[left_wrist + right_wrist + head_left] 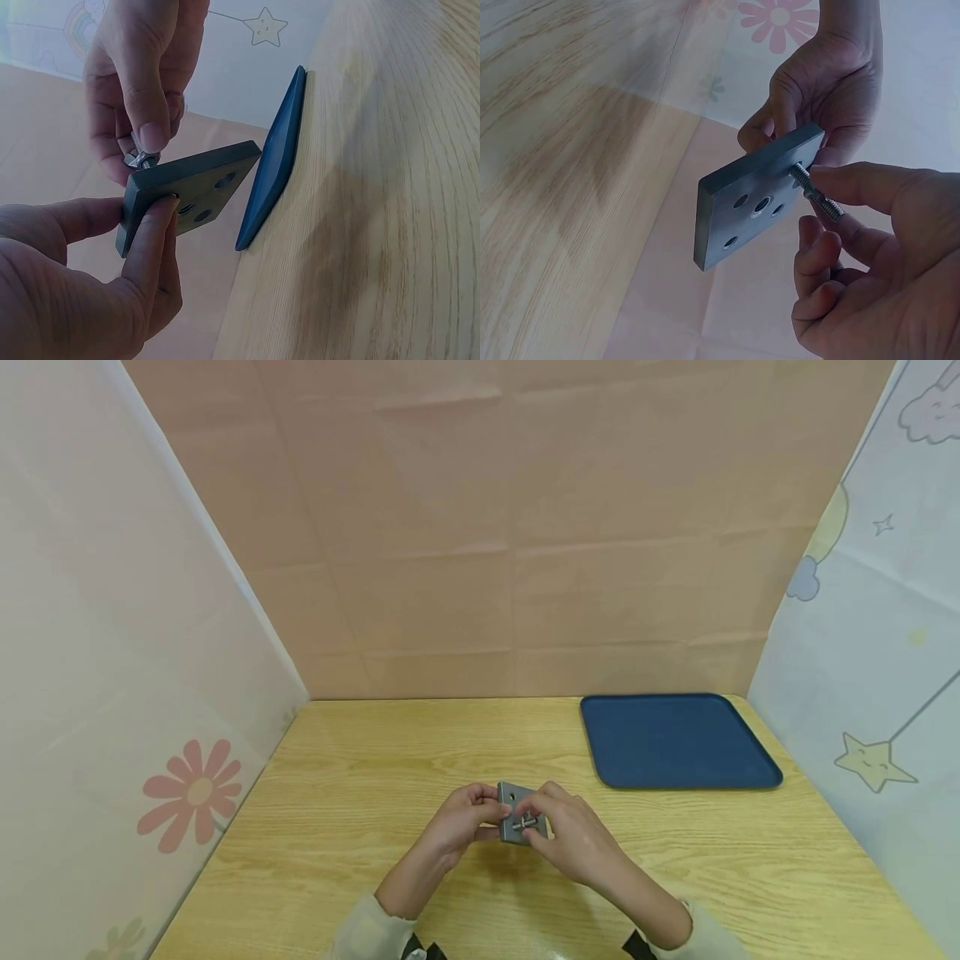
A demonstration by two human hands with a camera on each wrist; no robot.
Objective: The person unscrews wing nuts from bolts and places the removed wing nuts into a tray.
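A grey square metal plate with several round holes is gripped at its edge by my left hand, fingers on one face and thumb on the other. A threaded bolt stands out from a hole near one corner of the plate. It carries a small shiny metal piece, too small to make out exactly. My right hand pinches the bolt between thumb and fingers. In the right wrist view, its other fingers are curled below. The plate is tilted and held above the table.
A wooden table lies beneath both hands. At the back right of it rests a blue tray. A pinkish-brown sheet stands behind, with white patterned sheets at both sides.
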